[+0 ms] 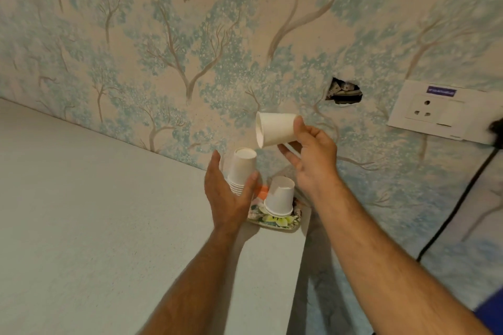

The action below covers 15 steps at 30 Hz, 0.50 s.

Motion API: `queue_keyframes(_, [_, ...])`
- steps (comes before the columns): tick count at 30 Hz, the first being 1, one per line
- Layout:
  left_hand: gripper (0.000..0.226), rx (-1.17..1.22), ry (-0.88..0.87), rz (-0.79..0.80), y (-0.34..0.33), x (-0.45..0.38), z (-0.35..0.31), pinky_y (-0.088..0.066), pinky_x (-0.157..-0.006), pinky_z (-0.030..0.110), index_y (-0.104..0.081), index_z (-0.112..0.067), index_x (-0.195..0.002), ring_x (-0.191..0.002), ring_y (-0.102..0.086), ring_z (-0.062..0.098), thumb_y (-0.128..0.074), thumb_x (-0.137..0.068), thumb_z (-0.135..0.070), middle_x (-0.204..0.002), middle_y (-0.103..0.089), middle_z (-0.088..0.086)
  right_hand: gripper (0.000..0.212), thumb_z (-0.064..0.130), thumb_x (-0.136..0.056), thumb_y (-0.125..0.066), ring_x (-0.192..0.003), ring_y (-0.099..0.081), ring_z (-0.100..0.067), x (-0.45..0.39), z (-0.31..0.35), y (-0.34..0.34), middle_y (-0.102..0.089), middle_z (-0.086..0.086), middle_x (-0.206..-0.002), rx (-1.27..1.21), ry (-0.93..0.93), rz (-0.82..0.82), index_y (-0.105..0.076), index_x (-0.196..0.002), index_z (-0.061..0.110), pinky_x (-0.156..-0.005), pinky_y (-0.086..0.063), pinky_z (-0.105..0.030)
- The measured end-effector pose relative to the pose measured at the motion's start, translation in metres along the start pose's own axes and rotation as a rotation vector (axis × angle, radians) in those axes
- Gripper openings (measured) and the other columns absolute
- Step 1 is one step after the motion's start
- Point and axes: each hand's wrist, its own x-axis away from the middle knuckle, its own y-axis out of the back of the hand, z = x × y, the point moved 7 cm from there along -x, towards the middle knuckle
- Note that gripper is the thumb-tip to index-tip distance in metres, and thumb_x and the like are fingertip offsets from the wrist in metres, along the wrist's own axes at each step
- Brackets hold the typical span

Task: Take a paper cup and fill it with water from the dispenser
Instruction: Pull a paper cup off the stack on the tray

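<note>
Above the floral tray point(283, 223), a right hand point(313, 155) holds one paper cup point(276, 129) clear of the stack

Right-hand fingers point(298, 124) are closed around the base end of the paper cup, which lies tipped on its side with its mouth turned to the left, up in the air above the tray and in front of the tree-patterned wallpaper point(163, 35); the left hand point(228, 193) cups the stack of upturned cups point(242, 171) at the tray's left end, thumb on one side and fingers on the other, loosely spread around it (a grip that looks light), while a single upturned cup point(280, 196) stands on the tray just right of the stack; the tray sits at the back right corner of the pale desk point(95, 212), against the wall, and well to the right of the tray a white wall socket point(432, 111) is fixed
</note>
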Motion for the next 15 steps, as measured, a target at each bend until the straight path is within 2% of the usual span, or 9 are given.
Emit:
queue_keyframes(3, [0.100,0.219,-0.045,0.010,-0.005,0.000,-0.043,-0.037,-0.117,0.051,-0.025,-0.020,-0.155,-0.143,-0.038,0.017,-0.059,-0.079,-0.075,-0.157,-0.038,0.005,0.030,0.027,-0.090,-0.070,-0.102,-0.069,-0.031,0.029,-0.018,0.016,-0.070,-0.016,-0.111,-0.192,-0.198,-0.008,-0.062,-0.110,0.007,-0.075,-0.062,-0.042])
queue_keyframes(5, [0.094,0.282,-0.079,0.065,-0.012,-0.001,-0.070,-0.041,-0.114,0.046,-0.027,-0.020,-0.154,-0.136,-0.047,0.014,-0.062,-0.079,-0.065,-0.151,-0.044,0.003,0.041,0.031,-0.089,-0.069,-0.100,-0.070,-0.033,0.049,-0.031,0.025,-0.071,-0.016,-0.111,-0.245,-0.301,-0.011,-0.061,-0.121,0.007,-0.071,-0.061,-0.043])
queue_keyframes(8, [0.098,0.307,-0.132,0.189,-0.022,0.007,-0.097,-0.045,-0.109,0.033,-0.032,-0.020,-0.152,-0.129,-0.053,0.004,-0.073,-0.072,-0.061,-0.142,-0.054,0.000,0.040,0.036,-0.090,-0.068,-0.080,-0.078,-0.030,0.075,-0.040,0.037,-0.080,-0.010,-0.090,-0.297,-0.375,0.003,-0.066,-0.118,0.006,-0.059,-0.062,-0.038])
queue_keyframes(9, [0.097,0.279,-0.162,0.213,-0.024,0.013,-0.103,-0.046,-0.107,0.027,-0.036,-0.020,-0.149,-0.127,-0.054,0.002,-0.076,-0.070,-0.060,-0.138,-0.058,-0.002,0.040,0.036,-0.090,-0.067,-0.074,-0.078,-0.028,0.082,-0.040,0.042,-0.080,-0.009,-0.083,-0.301,-0.380,-0.001,-0.067,-0.116,0.006,-0.056,-0.061,-0.036])
queue_keyframes(11, [0.090,0.230,-0.201,0.221,-0.025,0.026,-0.114,-0.046,-0.102,0.020,-0.045,-0.022,-0.143,-0.122,-0.056,0.001,-0.079,-0.068,-0.059,-0.127,-0.064,-0.009,0.038,0.036,-0.092,-0.066,-0.071,-0.078,-0.026,0.096,-0.038,0.055,-0.079,-0.010,-0.085,-0.248,-0.371,-0.008,-0.069,-0.115,0.006,-0.055,-0.060,-0.034])
queue_keyframes(13, [0.083,0.212,-0.209,0.202,-0.021,0.041,-0.122,-0.046,-0.095,0.013,-0.050,-0.026,-0.137,-0.114,-0.059,0.001,-0.081,-0.067,-0.059,-0.116,-0.065,-0.015,0.032,0.034,-0.095,-0.063,-0.078,-0.078,-0.028,0.111,-0.036,0.071,-0.077,-0.014,-0.099,-0.132,-0.334,-0.029,-0.068,-0.115,0.009,-0.061,-0.062,-0.039])
queue_keyframes(15, [0.081,0.192,-0.226,0.219,-0.019,0.057,-0.132,-0.044,-0.090,0.007,-0.050,-0.028,-0.134,-0.110,-0.061,0.003,-0.081,-0.067,-0.060,-0.111,-0.065,-0.016,0.023,0.027,-0.099,-0.058,-0.092,-0.075,-0.029,0.127,-0.029,0.095,-0.073,-0.012,-0.112,0.090,-0.198,-0.076,-0.063,-0.120,0.018,-0.071,-0.064,-0.045])
